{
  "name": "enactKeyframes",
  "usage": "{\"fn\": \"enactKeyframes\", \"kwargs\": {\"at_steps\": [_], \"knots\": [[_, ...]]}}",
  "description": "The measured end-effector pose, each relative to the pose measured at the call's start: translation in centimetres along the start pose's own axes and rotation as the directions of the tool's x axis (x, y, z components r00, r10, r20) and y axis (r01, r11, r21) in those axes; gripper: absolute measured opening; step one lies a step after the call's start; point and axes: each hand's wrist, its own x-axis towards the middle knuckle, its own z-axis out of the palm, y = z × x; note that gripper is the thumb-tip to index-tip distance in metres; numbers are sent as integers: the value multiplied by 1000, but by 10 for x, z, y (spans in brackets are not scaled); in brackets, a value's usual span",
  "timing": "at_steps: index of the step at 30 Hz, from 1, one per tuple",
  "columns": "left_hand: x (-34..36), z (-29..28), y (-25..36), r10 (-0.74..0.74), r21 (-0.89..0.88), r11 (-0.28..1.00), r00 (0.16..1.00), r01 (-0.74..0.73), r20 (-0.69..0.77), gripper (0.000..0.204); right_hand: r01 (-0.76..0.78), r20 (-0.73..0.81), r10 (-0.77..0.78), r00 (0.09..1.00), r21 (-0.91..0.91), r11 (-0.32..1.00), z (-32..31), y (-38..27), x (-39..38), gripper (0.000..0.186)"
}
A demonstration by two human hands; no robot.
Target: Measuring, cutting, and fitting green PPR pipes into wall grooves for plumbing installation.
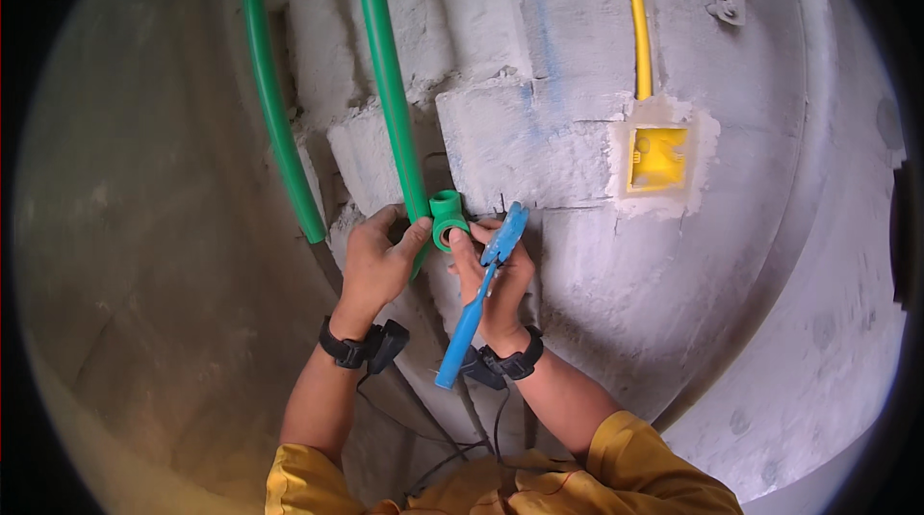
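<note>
My left hand (378, 263) is closed round the lower part of the right-hand green pipe (387, 63), thumb pressed along its front. Just right of that pipe is a short green pipe fitting (445, 207) with round openings, which looks like a tee. My right hand (500, 286) pinches this fitting, the thumb at its front opening. The fitting sits beside the pipe; whether they touch is unclear. A blue hand tool (466, 327), which looks like a pipe cutter, also hangs in my right hand, its wide head by the fingers and its long handle slanting down left.
Another green pipe (274, 111) runs down the wall on the left and ends freely. At the upper right, a yellow conduit (636, 19) leads into a yellow junction box (659, 159) set in the rough grey wall (577, 274). Thin black cables (414, 430) hang from my wrist straps.
</note>
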Motion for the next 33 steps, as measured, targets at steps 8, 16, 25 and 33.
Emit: {"fn": "enactKeyframes", "kwargs": {"at_steps": [8, 16, 25, 33], "knots": [[0, 15, -16, -133, -432, 899, 983, 65, -129, 26, 252, 111, -236, 965, -176, 951, 3, 12, 9, 17], [2, 4, -24, -269, -720, 638, 955, 273, 123, 17, 221, 169, -180, 969, -267, 938, 0, 8, 14, 18], [-5, 21, -30, -253, -821, 535, 965, 201, 71, 22, 62, 170, -32, 985, -175, 983, 5, -14, 15, 20], [2, 17, -24, -301, -632, 744, 953, 214, -32, 20, 72, 165, -46, 985, -155, 985, 3, -9, 16, 20]]}}
